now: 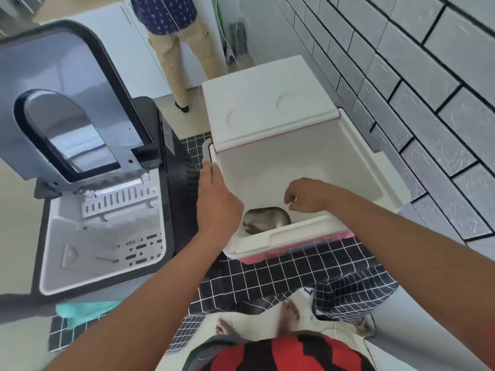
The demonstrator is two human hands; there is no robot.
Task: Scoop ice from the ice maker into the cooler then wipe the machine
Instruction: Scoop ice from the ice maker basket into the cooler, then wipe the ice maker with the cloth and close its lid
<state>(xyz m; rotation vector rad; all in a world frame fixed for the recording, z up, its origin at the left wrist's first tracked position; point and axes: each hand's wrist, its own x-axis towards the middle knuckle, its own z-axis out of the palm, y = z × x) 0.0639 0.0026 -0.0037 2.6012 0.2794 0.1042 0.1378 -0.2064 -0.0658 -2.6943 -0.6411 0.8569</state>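
Lying in the near corner of the open white cooler [308,167] is a metal scoop [266,219], with no ice visible around it; the right hand [305,195] hovers just above it, fingers loosely curled and holding nothing, while the left hand [217,199] rests flat along the cooler's left rim. A hurried reach could nudge the scoop deeper or tip the light cooler. The ice maker [101,236] stands beside it, lid up, basket looking empty, on a black-and-white checked surface by a grey tiled wall; another person stands beyond.
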